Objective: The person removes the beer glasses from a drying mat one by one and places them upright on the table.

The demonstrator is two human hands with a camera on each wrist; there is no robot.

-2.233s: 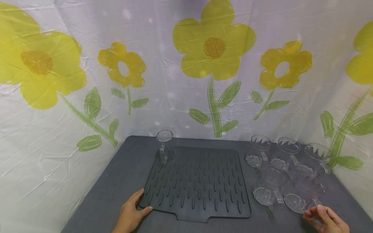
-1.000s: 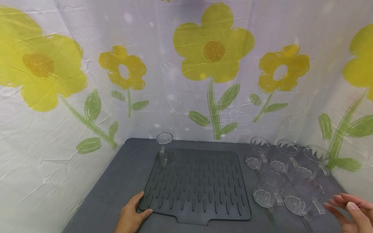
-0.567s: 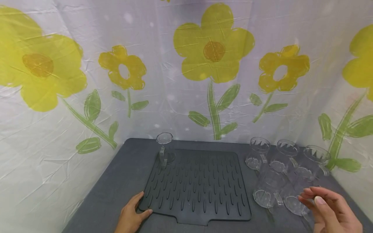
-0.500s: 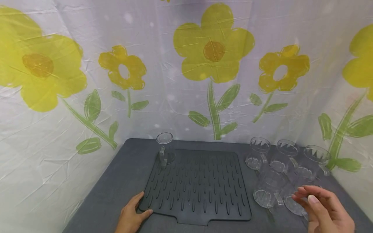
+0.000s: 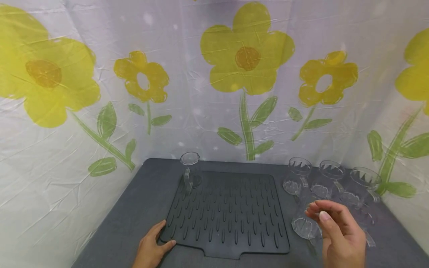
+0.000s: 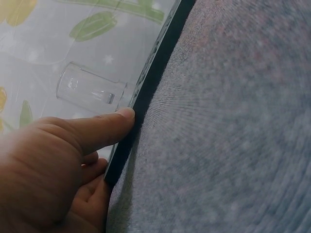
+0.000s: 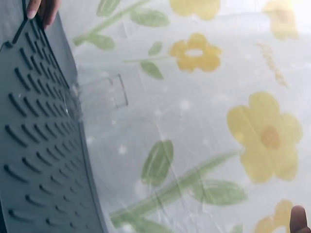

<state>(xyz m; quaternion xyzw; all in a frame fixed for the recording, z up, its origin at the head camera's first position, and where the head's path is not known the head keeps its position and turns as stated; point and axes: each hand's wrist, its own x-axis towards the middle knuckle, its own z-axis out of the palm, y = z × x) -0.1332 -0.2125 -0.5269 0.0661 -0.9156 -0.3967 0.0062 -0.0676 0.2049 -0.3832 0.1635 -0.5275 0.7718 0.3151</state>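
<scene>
My left hand (image 5: 150, 245) holds the front left corner of a dark ribbed drying mat (image 5: 221, 250), thumb on the front edge and fingers at the left side. The left wrist view shows the thumb (image 6: 104, 130) on the mat's edge. A clear glass mug (image 5: 194, 173) stands at the mat's back left corner, its handle towards me. My right hand (image 5: 345, 236) hovers with loosely bent fingers and nothing visible in them. It partly covers the front glass mugs (image 5: 303, 227) of the group on the right. Only a fingertip (image 7: 299, 221) of it shows in the right wrist view.
Behind the hand stand further clear mugs in a back row, such as the left one (image 5: 299, 167) and the right one (image 5: 365, 178). A dark grey table (image 5: 124, 219) carries everything. A curtain (image 5: 187, 111) with yellow flowers hangs around the back and sides.
My right hand first drew away from the front right mug's handle, out to the right. It has since come left across the front mugs. The left hand stays at the mat's corner.
</scene>
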